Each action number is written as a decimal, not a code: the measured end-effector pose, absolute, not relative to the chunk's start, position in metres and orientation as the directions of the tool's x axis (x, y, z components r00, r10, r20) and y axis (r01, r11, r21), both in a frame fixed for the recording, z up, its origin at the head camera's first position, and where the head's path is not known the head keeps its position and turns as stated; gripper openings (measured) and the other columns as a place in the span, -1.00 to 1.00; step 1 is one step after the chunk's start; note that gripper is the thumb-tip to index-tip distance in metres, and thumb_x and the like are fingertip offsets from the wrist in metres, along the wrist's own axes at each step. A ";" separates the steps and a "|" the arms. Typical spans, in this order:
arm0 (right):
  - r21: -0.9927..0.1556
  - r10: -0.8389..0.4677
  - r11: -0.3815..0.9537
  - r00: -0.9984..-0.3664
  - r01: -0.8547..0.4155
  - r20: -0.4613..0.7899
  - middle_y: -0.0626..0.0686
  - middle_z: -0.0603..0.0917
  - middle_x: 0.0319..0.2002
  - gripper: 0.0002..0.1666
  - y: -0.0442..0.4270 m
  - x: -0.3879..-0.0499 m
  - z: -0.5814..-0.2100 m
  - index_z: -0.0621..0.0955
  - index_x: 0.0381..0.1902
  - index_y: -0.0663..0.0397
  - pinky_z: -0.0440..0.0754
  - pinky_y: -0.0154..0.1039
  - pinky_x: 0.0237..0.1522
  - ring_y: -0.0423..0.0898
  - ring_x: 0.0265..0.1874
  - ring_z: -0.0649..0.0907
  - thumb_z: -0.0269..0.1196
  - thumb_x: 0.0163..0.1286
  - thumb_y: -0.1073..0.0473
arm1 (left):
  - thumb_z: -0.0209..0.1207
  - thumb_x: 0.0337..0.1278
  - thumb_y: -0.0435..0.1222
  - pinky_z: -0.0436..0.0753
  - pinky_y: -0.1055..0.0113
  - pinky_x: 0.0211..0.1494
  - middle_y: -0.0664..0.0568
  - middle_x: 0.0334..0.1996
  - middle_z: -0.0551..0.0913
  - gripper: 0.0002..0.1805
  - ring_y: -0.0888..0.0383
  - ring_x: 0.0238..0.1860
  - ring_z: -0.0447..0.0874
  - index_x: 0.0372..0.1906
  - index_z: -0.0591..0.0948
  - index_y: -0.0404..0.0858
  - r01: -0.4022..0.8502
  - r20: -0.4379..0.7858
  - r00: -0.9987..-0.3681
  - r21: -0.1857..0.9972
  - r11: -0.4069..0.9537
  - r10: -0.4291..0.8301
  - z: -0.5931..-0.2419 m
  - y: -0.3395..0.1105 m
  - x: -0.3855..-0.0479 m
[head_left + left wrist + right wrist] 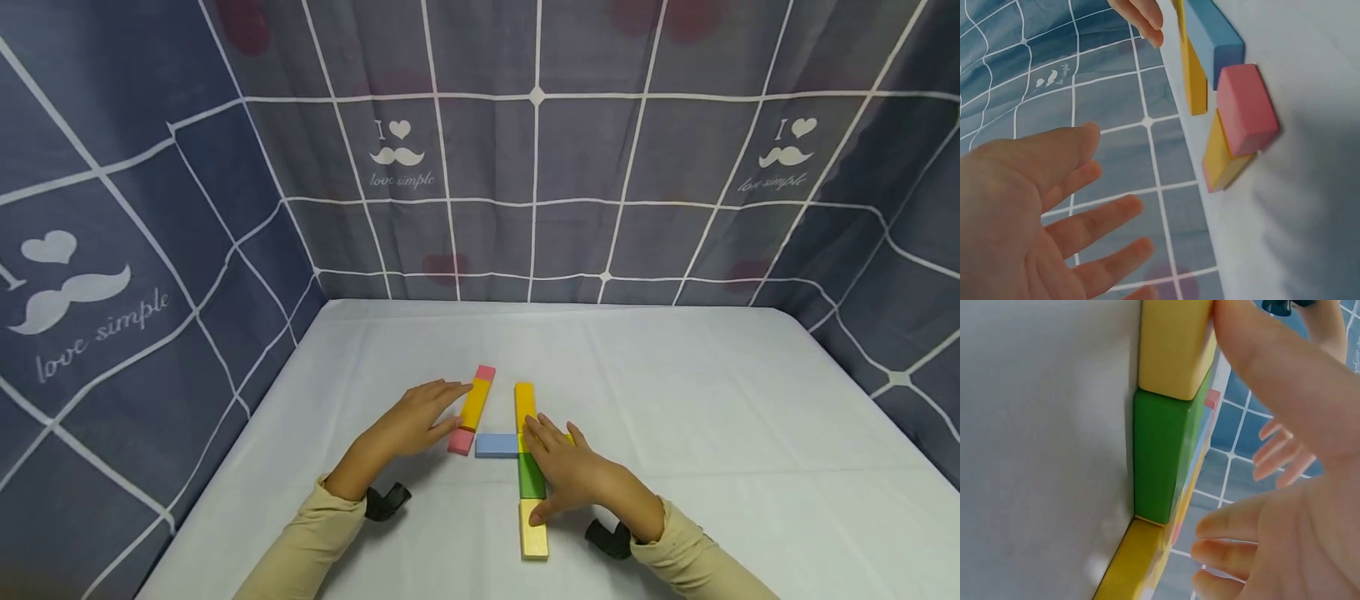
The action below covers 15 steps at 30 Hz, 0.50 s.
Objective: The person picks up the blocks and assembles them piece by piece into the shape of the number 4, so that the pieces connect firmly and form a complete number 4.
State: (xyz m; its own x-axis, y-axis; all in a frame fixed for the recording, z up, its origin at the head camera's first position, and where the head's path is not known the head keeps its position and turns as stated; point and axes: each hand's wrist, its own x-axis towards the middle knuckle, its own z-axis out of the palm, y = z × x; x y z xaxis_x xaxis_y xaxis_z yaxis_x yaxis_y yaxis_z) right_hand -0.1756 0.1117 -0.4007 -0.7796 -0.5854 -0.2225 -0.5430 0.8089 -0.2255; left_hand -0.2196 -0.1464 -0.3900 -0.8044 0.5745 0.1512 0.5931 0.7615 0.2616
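Observation:
A slanted row of blocks has a pink block (486,372) at its far end, an orange-yellow block (477,403) in the middle and another pink block (461,442) nearest me. My left hand (420,417) hovers beside it on the left, fingers extended and holding nothing. A blue block (497,446) lies crosswise between this row and a straight column. That column has an orange-yellow block (525,404), a green block (532,477) and a pale yellow block (534,537). Over its right side is my right hand (573,473), thumb at the pale block, partly covering a yellow block (1129,559).
The blocks lie on a white-covered table (675,375). A dark grid-patterned curtain (585,150) encloses the back and sides. Each wrist carries a black strap mount, one under the left wrist (387,502) and one by the right (608,539).

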 end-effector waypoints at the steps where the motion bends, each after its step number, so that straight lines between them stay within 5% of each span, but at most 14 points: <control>1: -0.229 -0.582 0.812 -0.781 -0.538 -0.228 0.20 -0.07 0.43 0.35 0.112 -0.175 -0.400 0.04 0.38 0.27 -0.13 0.27 0.31 0.14 0.42 -0.09 0.38 -0.18 -0.33 | 0.09 0.20 -0.14 0.24 -0.08 0.30 -0.05 0.24 0.39 -0.43 -0.11 0.28 0.28 0.31 0.29 -0.12 0.584 0.143 -0.811 0.262 0.768 0.567 -0.391 -0.147 -0.219; 9: -0.254 -0.579 0.811 -0.784 -0.526 -0.223 0.20 -0.05 0.43 0.32 0.119 -0.176 -0.397 0.06 0.38 0.26 -0.15 0.27 0.31 0.16 0.42 -0.09 0.35 -0.15 -0.35 | 0.09 0.19 -0.10 0.18 -0.11 0.32 -0.03 0.26 0.36 -0.41 -0.11 0.29 0.25 0.32 0.28 -0.09 0.545 0.112 -0.836 0.278 0.791 0.537 -0.392 -0.149 -0.218; 15: -0.231 -0.511 0.846 -0.855 -0.481 -0.093 0.18 -0.10 0.44 0.23 0.135 -0.189 -0.394 0.03 0.41 0.15 -0.21 0.35 0.27 0.21 0.41 -0.15 0.28 -0.04 -0.34 | 0.09 0.12 0.06 -0.18 -0.37 0.27 -0.09 0.34 0.24 -0.29 -0.31 0.38 -0.06 0.36 0.20 -0.03 0.502 0.124 -0.865 0.253 0.827 0.487 -0.388 -0.152 -0.214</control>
State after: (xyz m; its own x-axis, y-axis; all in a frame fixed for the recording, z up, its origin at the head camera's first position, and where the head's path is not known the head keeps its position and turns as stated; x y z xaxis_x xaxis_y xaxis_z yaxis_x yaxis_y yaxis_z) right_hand -0.1888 0.1349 -0.3936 -0.8547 -0.5108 -0.0931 -0.4805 0.8461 -0.2306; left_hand -0.2145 -0.1519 -0.3882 -0.8648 0.4866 0.1236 0.5016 0.8274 0.2525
